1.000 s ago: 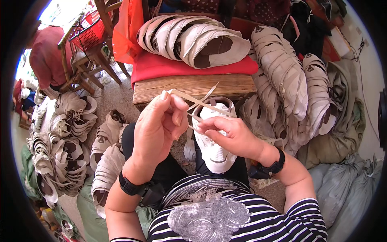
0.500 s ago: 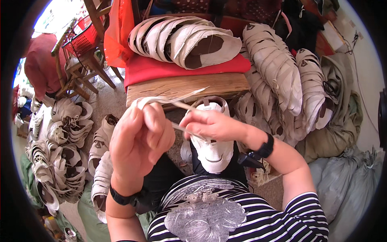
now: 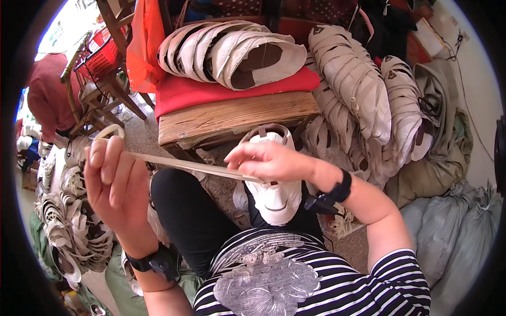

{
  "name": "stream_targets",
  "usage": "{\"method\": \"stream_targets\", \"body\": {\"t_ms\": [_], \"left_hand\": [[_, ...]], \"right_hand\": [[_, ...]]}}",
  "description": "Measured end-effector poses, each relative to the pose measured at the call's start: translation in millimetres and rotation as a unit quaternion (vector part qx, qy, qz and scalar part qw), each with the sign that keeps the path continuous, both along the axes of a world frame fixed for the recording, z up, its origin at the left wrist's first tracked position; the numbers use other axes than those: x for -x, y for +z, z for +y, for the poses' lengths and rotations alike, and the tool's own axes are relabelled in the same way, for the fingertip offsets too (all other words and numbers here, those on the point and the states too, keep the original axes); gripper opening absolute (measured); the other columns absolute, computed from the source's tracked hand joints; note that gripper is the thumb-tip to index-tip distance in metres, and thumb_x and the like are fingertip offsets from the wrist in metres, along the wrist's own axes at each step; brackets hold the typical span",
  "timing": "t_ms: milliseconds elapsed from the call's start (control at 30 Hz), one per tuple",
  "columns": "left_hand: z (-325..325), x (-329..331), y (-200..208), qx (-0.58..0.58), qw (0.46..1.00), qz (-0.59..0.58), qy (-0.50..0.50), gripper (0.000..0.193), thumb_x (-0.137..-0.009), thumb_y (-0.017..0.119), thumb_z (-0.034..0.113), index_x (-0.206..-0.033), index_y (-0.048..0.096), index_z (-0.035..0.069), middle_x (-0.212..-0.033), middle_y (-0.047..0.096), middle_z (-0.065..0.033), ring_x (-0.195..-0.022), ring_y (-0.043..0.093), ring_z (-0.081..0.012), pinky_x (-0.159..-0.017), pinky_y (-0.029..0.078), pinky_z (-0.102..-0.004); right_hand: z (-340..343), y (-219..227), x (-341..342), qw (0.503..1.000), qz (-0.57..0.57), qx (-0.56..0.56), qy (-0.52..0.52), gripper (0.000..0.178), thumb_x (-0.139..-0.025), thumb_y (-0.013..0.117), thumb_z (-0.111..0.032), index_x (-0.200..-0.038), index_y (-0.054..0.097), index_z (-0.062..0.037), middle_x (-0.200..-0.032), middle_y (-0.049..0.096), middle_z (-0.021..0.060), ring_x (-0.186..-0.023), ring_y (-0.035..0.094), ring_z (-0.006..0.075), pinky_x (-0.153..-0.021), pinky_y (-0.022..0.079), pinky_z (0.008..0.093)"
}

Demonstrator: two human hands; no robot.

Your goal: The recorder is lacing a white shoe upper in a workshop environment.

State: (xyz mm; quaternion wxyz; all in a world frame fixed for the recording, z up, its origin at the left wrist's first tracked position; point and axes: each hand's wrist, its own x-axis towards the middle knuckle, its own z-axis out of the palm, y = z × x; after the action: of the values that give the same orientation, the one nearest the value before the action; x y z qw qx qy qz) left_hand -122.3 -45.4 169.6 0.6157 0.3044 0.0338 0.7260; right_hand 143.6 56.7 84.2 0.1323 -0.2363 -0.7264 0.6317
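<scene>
A white shoe (image 3: 276, 203) stands upright between my thighs, toe toward me. My left hand (image 3: 118, 181) is raised at the left, its fingers closed round a pale flat shoelace (image 3: 195, 167). A loop of the lace curls above those fingers. The rest runs in a straight line down to the shoe's lacing area. Over the upper part of the shoe is my right hand (image 3: 271, 159), fingers loosely curved and thumb apart from the index finger. The lace passes just under that thumb. Where it enters the shoe is partly hidden by this hand.
Ahead stands a wooden bench (image 3: 237, 118) with a red cloth (image 3: 174, 95) and nested beige shoe uppers (image 3: 232, 55). More stacked uppers (image 3: 353, 79) lie at the right, near grey sacks (image 3: 448, 237). Further uppers (image 3: 84, 221) and a wooden chair (image 3: 113, 97) are at the left.
My left hand has moved left and slightly down, drawing the lace out straight. The right hand has shifted slightly left, its fingers loosened. The shoe stays between my thighs.
</scene>
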Motion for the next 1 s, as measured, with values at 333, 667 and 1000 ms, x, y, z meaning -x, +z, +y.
{"method": "stream_targets", "body": {"t_ms": [333,667,1000], "left_hand": [[-12,75,-29,0.030,0.991,0.018,0.132,0.021,-0.105,0.038,0.015,-0.106,0.049,-0.003,-0.088,0.044,-0.0063,-0.065,0.044,-0.0096,-0.062,0.035,-0.0260],[30,65,-136,0.285,0.941,0.060,0.172,0.027,-0.103,0.046,0.026,-0.111,0.059,0.004,-0.101,0.061,-0.0075,-0.085,0.058,-0.0158,-0.076,0.048,-0.0275],[-34,267,-171,0.302,0.928,-0.102,0.194,0.022,-0.100,0.044,0.009,-0.109,0.058,-0.004,-0.109,0.066,-0.0171,-0.093,0.064,-0.0234,-0.076,0.049,-0.0347]], "right_hand": [[13,-8,-37,0.983,-0.002,-0.105,-0.153,0.027,-0.102,0.050,-0.025,-0.095,0.065,-0.0038,-0.081,0.060,-0.0032,-0.076,0.053,0.0049,-0.069,0.045,0.0232],[12,-43,-42,0.962,0.037,-0.082,-0.257,0.025,-0.101,0.054,-0.025,-0.092,0.061,-0.0030,-0.078,0.057,-0.0050,-0.072,0.047,0.0022,-0.065,0.041,0.0200],[38,13,-117,0.852,0.359,0.316,-0.215,0.017,-0.098,0.056,-0.019,-0.088,0.060,-0.0057,-0.062,0.038,-0.0065,-0.053,0.034,0.0058,-0.058,0.035,0.0213]]}}
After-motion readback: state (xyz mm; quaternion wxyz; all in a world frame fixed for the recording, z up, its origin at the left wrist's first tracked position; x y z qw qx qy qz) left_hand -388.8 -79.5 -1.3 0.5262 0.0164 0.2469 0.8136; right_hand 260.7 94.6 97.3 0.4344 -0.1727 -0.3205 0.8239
